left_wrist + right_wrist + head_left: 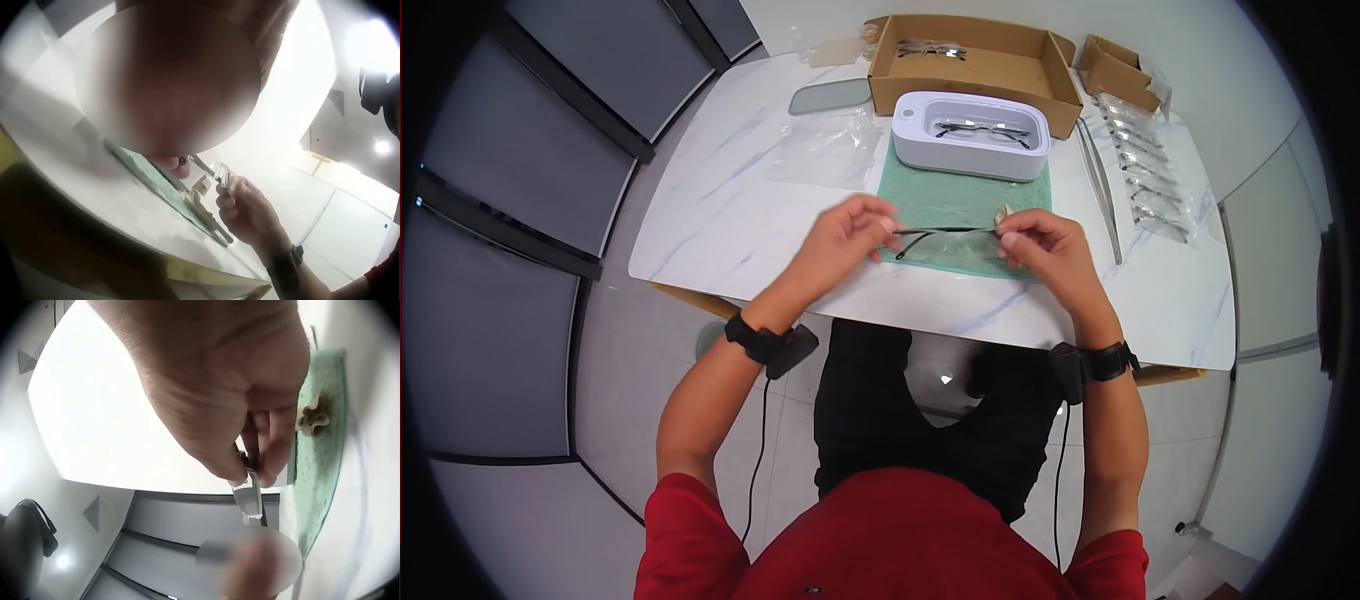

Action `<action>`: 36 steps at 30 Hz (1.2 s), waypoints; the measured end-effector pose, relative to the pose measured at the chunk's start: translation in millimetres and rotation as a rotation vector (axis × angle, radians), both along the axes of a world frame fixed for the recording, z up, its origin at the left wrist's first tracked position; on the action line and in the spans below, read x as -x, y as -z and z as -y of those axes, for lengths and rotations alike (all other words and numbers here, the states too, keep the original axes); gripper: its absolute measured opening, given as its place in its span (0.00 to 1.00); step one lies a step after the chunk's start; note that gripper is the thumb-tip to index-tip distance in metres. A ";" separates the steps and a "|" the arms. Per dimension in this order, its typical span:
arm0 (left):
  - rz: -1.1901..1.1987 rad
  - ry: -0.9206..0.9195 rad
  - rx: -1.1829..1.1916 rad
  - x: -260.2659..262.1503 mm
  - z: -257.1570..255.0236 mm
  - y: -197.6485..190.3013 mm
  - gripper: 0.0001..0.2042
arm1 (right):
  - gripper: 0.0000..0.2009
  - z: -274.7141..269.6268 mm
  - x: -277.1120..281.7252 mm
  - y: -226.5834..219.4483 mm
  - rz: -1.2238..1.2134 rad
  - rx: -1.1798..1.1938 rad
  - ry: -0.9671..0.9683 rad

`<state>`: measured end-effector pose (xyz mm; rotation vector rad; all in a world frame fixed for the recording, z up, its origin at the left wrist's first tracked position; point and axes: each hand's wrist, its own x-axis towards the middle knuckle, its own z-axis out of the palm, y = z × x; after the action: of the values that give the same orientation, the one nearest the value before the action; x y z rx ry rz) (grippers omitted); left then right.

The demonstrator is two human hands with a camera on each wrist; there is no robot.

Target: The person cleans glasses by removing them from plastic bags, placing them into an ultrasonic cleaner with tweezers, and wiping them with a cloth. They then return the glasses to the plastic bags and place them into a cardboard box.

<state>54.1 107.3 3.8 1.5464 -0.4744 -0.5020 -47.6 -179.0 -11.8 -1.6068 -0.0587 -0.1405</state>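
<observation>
A pair of thin-framed eyeglasses [948,231] is held level over a green towel [960,205]. My left hand [845,240] pinches one end of the frame, and my right hand [1052,248] pinches the other between thumb and fingers. One dark temple arm slants down near the left fingers. In the right wrist view, a lens [247,501] extends from under the right fingertips. A crumpled cream cloth [314,419] lies on the towel beside the right hand. Blur covers most of the left hand in the left wrist view.
Behind the towel stands a pale lilac cleaner tub [970,165] with glasses inside. A cardboard box [1040,82] is at the back. To the left lie a grey lid [830,96] and plastic bags [825,150]; to the right, a long grey strip [1106,205] and several bagged glasses [1145,175].
</observation>
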 end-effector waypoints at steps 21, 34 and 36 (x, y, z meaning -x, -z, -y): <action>0.536 -0.265 -0.749 -95.7 -6.5 17.5 0.10 | 0.05 -14.0 5.8 13.6 0.211 -0.057 0.295; 0.357 -0.174 -0.594 -44.2 -20.6 -9.6 0.10 | 0.07 -95.8 -1.0 5.5 0.528 0.418 0.383; 0.403 -0.186 -0.608 -38.8 -19.7 -11.9 0.10 | 0.07 -98.4 2.0 4.8 0.532 0.456 0.366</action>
<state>92.9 127.0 15.7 2.2742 -0.5014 -0.1876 -49.6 -80.6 -16.6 -1.9825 -0.2196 -0.8896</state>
